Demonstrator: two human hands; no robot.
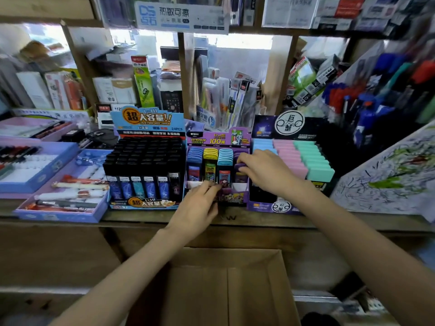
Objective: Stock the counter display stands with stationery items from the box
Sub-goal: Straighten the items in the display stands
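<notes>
Indoors, crowded wooden counter (247,220), stocked shelves (282,31) behind (blurred), cardboard box (200,290) below.

Left grip (196,204), right grip (263,170) bare; forearms (131,267) bare too.

Worn wooden counter (259,221), plain brown front panel (58,252) below. Wooden shelf uprights (182,74) behind, upper shelf board (47,18) across them. Bright daylight through rear panes (244,41).

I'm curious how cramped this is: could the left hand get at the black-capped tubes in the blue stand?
Probably yes: the left hand is right beside the blue stand, and its black-capped tubes stand uncovered.
</notes>
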